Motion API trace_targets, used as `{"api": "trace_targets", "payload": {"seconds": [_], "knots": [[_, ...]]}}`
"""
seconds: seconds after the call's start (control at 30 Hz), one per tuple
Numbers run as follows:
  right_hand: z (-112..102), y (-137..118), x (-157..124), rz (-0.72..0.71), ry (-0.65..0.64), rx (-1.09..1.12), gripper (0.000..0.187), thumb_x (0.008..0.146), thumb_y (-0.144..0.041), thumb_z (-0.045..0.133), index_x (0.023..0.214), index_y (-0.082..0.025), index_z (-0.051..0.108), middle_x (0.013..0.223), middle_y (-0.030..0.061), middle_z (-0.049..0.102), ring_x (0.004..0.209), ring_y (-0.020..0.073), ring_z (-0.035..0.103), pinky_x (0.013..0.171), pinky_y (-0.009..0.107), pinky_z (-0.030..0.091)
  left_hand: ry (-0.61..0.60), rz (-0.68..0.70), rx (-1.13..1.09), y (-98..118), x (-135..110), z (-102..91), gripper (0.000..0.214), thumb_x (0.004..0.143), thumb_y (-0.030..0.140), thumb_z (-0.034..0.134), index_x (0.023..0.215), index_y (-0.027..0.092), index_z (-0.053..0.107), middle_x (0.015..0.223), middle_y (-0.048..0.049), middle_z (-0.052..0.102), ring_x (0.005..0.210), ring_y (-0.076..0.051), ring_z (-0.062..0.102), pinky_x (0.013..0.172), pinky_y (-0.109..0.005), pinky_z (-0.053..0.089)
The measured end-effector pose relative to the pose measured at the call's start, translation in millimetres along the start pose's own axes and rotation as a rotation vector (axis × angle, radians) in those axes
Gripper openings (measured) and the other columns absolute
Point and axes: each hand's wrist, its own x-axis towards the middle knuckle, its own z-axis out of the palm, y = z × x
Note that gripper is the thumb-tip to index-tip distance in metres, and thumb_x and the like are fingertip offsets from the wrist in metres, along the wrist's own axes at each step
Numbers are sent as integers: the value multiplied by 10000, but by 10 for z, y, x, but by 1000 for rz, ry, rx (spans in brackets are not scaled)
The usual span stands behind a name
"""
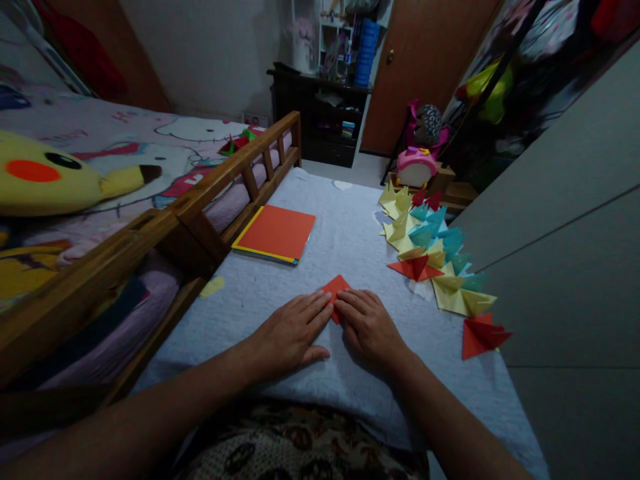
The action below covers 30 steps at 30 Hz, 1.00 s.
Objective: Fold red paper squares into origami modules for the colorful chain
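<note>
A small folded piece of orange-red paper [340, 283] lies flat on the pale cloth surface in front of me, one corner pointing away. My left hand [295, 330] rests over its left side, fingers stretched out flat and the thumb apart. On the right side, my right hand [369, 327] presses down with its fingers extended. The fingertips of both hands nearly meet on the paper and hide part of it. Farther off to the left sits a stack of square paper [280, 232], orange on top with a yellow edge beneath.
Several folded paper cranes in yellow [463, 293], teal [427, 230] and red [483, 335] line the right edge. A wooden bed rail [200, 193] runs along the left, with a yellow plush toy [50, 177] beyond it. A dark cabinet [320, 120] stands at the back.
</note>
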Motion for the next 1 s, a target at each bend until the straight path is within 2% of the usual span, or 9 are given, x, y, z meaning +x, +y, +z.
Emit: {"api": "trace_targets", "payload": {"seconds": [0.13,0.3,0.43,0.5,0.6,0.77,0.9,1.0], "knots": [[-41,-5,-26,-11,-66,1,385,888,-94,486,1237,-173,626,1355,155,640,1278,286,562,1096,531,414,-37,-12,19,12,-43,21,798,926,579,599,1529,123,344,1621,-220,297,1509,-343,273,1216,-459,232],[-122,16,-58,24,-178,17,415,892,-81,455,1277,-188,568,1451,133,575,1371,251,491,1157,542,334,-41,7,-2,29,-49,-23,827,896,575,647,1562,252,278,1648,-178,250,1512,-368,251,1199,-489,249],[-186,10,-99,27,-216,-100,416,911,-148,506,1317,-213,573,1486,107,547,1410,329,410,1157,612,271,-52,13,-3,23,-49,-41,792,901,588,637,1546,261,314,1645,-186,249,1506,-385,255,1191,-495,254],[-201,-16,-120,37,-217,-165,452,877,-167,567,1327,-200,587,1453,122,564,1359,364,428,1128,592,310,-39,17,5,17,-48,-41,776,896,586,645,1531,257,344,1640,-183,262,1498,-382,272,1187,-490,256],[-193,-71,-143,48,-251,-207,486,853,-186,605,1338,-162,587,1357,134,613,1231,336,500,1088,527,366,-13,46,25,13,-42,-46,736,911,583,626,1514,251,364,1608,-167,337,1465,-358,328,1180,-498,260],[-157,-125,-190,78,-266,-246,492,912,-231,562,1403,-208,542,1413,98,582,1314,329,438,1139,534,272,14,95,33,18,-18,-100,684,921,562,621,1459,187,427,1434,-151,523,1325,-323,462,1147,-462,329],[-176,-85,-269,122,-261,-269,472,977,-336,515,1446,-281,506,1520,41,512,1385,339,381,1163,561,194,35,132,38,8,-9,-129,676,910,556,641,1443,189,446,1392,-142,541,1291,-319,475,1111,-445,380],[-200,-19,-330,147,-284,-281,503,995,-430,494,1479,-294,474,1571,13,464,1411,357,356,1161,583,169,38,144,31,-3,-23,-121,648,912,549,643,1436,211,465,1403,-139,532,1307,-324,464,1113,-456,380]]}}
